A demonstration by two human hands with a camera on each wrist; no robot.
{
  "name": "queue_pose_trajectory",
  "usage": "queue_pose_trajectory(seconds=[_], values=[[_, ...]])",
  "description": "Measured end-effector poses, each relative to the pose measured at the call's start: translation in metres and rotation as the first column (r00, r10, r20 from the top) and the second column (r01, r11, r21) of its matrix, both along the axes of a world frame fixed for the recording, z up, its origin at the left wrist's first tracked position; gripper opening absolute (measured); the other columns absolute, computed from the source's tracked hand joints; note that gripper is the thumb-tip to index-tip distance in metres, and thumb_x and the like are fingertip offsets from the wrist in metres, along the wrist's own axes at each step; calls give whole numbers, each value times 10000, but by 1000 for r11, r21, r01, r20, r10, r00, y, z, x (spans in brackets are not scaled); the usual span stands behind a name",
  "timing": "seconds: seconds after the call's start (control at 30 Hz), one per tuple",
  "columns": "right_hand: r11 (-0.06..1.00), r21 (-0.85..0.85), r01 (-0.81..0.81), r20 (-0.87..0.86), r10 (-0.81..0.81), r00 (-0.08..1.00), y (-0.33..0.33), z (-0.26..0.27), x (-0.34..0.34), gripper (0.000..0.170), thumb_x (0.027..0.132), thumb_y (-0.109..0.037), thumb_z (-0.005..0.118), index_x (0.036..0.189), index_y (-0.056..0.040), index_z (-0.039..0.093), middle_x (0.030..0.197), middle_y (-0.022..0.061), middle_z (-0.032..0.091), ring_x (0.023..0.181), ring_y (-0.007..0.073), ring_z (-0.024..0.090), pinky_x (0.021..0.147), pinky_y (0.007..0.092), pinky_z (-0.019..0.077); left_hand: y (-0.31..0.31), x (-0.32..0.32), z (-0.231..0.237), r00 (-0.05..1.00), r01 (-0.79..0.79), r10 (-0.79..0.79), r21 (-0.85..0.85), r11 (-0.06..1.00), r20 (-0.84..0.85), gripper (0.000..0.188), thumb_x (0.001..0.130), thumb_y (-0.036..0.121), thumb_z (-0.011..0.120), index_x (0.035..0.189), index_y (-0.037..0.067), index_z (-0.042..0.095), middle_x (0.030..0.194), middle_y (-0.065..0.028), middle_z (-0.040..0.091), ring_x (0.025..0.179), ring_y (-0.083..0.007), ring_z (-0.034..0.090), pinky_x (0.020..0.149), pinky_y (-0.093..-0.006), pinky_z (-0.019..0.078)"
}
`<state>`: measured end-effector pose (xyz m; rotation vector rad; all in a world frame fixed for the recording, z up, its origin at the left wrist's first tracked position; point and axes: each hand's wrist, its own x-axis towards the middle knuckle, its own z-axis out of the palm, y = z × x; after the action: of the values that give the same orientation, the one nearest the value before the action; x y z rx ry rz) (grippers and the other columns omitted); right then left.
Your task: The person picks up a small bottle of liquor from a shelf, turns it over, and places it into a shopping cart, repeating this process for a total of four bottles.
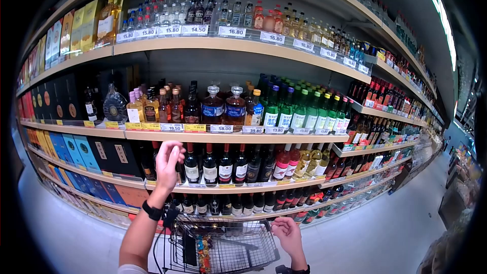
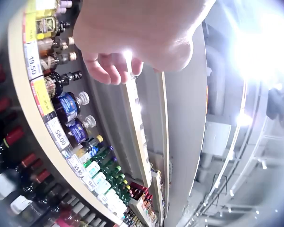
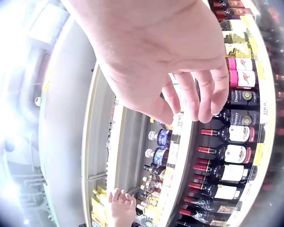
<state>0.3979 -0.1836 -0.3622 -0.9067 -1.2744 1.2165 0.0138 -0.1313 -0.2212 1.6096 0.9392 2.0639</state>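
Observation:
Raised before the wine shelf, my left hand point(image 1: 168, 160) holds nothing, its fingers loosely bent. Behind it in the head view stand dark wine bottles point(image 1: 225, 165) with white labels and red caps. My right hand point(image 1: 288, 234) hangs lower, beside the right end of a wire shopping cart point(image 1: 248, 260), with relaxed fingers and nothing in them. Colourful small packages point(image 1: 204, 253) lie inside the cart. In the right wrist view, the right hand point(image 3: 170, 61) overlaps the wine row, and the left hand point(image 3: 121, 208) shows small at the bottom.
Square-shouldered liquor bottles with blue labels point(image 1: 235, 106) and green bottles point(image 1: 299, 109) stand on the shelf above the wine. Miniature bottles point(image 1: 236, 12) line the top shelf. Boxed liquor point(image 1: 83, 152) fills the left side. The aisle floor point(image 1: 365, 238) runs away to the right.

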Motion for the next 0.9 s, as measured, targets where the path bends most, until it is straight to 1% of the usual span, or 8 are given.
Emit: queue_pose_trajectory(seconds=[0.2, 0.3, 0.4, 0.47, 0.57, 0.63, 0.7, 0.9], values=[[999, 23, 27, 29, -28, 999, 9, 1, -22, 276, 868, 4, 668, 1120, 17, 557, 1036, 107, 674, 847, 84, 636, 721, 194, 503, 64, -11, 100, 962, -35, 75, 154, 988, -263, 193, 945, 155, 599, 1091, 34, 560, 934, 4, 565, 823, -58, 513, 724, -224, 449], [999, 29, 35, 37, -36, 999, 12, 5, -34, 279, 869, 3, 667, 1123, 25, 554, 1035, 110, 670, 860, 88, 636, 721, 194, 503, 93, -11, 158, 848, -207, 350, 361, 909, -397, 246, 871, 145, 654, 1086, 46, 589, 969, -34, 575, 748, -102, 493, 668, -237, 436], [999, 32, 42, 58, -44, 997, 12, 10, -37, 284, 871, -7, 668, 1128, 29, 552, 1026, 110, 669, 872, 90, 635, 723, 195, 503, 131, -8, 210, 766, -257, 451, 424, 868, -458, 294, 861, 150, 641, 1130, 35, 611, 1002, -76, 593, 760, -145, 535, 677, -272, 475], [997, 17, 74, 59, -75, 995, 14, 11, -37, 287, 874, -15, 668, 1132, 29, 551, 1015, 106, 670, 869, 90, 635, 724, 196, 503, 171, 2, 252, 717, -248, 500, 492, 834, -486, 358, 864, 160, 618, 1196, 29, 588, 1108, -149, 598, 884, -257, 614, 793, -364, 517], [994, 10, 112, 67, -113, 991, 14, 11, -34, 293, 875, -25, 671, 1138, 25, 552, 995, 91, 671, 819, 75, 621, 703, 195, 495, 217, 6, 298, 520, -317, 755, 730, 605, -400, 412, 889, 210, 598, 1259, 33, 556, 1260, -152, 564, 1104, -312, 584, 943, -392, 479], [992, 13, 122, 90, -123, 988, 11, 7, -30, 284, 873, -30, 678, 1128, 18, 563, 976, 74, 670, 784, 59, 602, 683, 190, 483, 230, 19, 322, 439, -398, 791, 697, 596, -426, 447, 910, 259, 562, 1292, 28, 529, 1341, -158, 525, 1198, -351, 529, 1012, -421, 432], [990, 4, 140, 95, -139, 986, 10, 4, -25, 275, 871, -36, 686, 1117, 12, 574, 957, 58, 668, 758, 46, 584, 667, 185, 472, 238, 28, 342, 391, -456, 828, 697, 553, -402, 410, 916, 244, 503, 1257, 16, 514, 1304, -167, 540, 1134, -385, 555, 953, -454, 473], [981, -57, 186, 92, -181, 979, -6, -10, -10, 268, 877, -64, 697, 1113, 5, 590, 900, 27, 658, 759, 34, 578, 665, 175, 459, 254, 34, 377, 143, -714, 687, 406, 570, -713, 299, 864, 119, 529, 1134, -6, 564, 1242, -232, 562, 1108, -402, 598, 907, -474, 511]])
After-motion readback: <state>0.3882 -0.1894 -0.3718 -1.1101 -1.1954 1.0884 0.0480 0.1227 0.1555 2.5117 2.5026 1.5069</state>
